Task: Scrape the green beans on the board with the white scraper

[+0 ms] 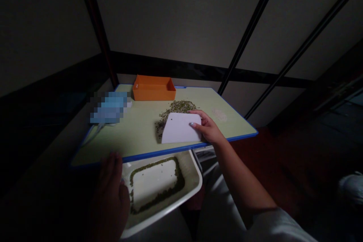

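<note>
In front of me, a seated person works at a pale green table [136, 128] with a blue edge. The right hand [206, 126] pinches a flat white scraper [180, 129], thumb on top, near the table's front edge. Just beyond the scraper lies a loose scatter of small greenish granules [183, 106]. Below the edge, a white tub [194, 200] holds more granules, mostly banked around the border of its base. The left hand [112, 191], in deep shadow, is at the tub's left side; I cannot tell whether it grips the rim. Judging by this split, the work looks partway done: some granules are in the tub, and a fair amount is spread on the table. An orange bin [154, 94] stands at the back.
</note>
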`<control>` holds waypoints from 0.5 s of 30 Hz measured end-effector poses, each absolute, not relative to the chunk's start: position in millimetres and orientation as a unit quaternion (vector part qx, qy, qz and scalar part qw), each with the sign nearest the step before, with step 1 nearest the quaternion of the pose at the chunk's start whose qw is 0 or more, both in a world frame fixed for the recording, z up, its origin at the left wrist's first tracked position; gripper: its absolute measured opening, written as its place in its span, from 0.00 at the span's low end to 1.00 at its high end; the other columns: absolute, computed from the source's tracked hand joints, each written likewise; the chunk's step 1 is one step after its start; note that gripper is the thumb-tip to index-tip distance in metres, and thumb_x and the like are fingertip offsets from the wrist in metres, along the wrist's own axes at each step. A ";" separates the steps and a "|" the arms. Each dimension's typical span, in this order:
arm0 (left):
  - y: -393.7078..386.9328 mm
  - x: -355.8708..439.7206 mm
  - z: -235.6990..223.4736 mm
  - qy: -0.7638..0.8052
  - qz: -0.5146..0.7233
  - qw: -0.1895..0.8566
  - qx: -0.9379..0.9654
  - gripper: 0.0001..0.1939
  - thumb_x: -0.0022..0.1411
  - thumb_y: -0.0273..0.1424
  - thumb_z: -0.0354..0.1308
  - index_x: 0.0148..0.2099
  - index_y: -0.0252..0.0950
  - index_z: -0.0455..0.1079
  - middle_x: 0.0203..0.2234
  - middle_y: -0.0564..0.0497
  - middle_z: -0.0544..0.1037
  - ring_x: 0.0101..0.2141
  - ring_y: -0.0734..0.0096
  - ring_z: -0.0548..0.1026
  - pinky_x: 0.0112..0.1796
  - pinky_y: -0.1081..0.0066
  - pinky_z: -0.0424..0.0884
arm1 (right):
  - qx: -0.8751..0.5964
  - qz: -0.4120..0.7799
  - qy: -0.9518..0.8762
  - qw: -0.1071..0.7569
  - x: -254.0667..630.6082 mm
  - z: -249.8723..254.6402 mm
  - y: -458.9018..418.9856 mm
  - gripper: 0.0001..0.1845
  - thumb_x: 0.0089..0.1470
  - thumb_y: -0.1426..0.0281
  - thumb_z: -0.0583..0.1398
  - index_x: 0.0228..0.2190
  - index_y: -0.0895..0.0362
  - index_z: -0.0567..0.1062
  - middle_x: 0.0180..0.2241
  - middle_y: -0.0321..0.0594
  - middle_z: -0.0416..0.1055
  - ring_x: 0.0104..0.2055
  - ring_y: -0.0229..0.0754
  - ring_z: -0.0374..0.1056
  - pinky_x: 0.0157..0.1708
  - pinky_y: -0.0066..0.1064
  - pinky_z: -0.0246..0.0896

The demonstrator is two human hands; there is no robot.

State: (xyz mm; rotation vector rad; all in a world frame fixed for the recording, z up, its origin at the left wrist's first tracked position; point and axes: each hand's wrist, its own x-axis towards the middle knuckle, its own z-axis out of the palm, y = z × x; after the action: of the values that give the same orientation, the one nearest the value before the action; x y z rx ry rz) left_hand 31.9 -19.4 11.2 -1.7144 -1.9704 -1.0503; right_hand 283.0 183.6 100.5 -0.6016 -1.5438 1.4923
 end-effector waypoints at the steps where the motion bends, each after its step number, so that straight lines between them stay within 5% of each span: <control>1: -19.3 31.9 11.0 -0.689 -0.371 0.162 -0.601 0.39 0.62 0.24 0.46 0.71 0.46 0.36 0.69 0.46 0.53 0.67 0.60 0.50 0.63 0.53 0.58 | -0.251 0.598 -0.609 0.456 282.5 100.5 183.4 0.26 0.43 0.63 0.71 0.44 0.49 0.72 0.32 0.31 0.73 0.28 0.36 0.67 0.27 0.26 0.64; 7: -17.7 30.7 9.3 -0.677 -0.379 0.173 -0.607 0.39 0.61 0.23 0.45 0.71 0.45 0.38 0.68 0.44 0.55 0.67 0.59 0.53 0.62 0.54 0.61 | -0.278 0.582 -0.556 0.524 279.1 97.5 185.6 0.19 0.39 0.60 0.72 0.31 0.53 0.73 0.26 0.31 0.75 0.26 0.37 0.68 0.27 0.27 0.64; 15: -15.9 26.7 1.1 -0.710 -0.333 0.168 -0.597 0.37 0.60 0.21 0.43 0.70 0.39 0.41 0.68 0.43 0.54 0.67 0.62 0.50 0.63 0.60 0.59 | -0.289 0.578 -0.555 0.524 279.9 91.6 186.3 0.18 0.41 0.59 0.71 0.31 0.55 0.74 0.29 0.35 0.78 0.30 0.42 0.72 0.32 0.32 0.68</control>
State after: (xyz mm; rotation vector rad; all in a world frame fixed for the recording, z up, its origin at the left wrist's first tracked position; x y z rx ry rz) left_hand 26.7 -15.9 1.1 -1.6979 -2.0201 -0.9469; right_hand 279.9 186.3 91.6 -0.6911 -1.3282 1.3833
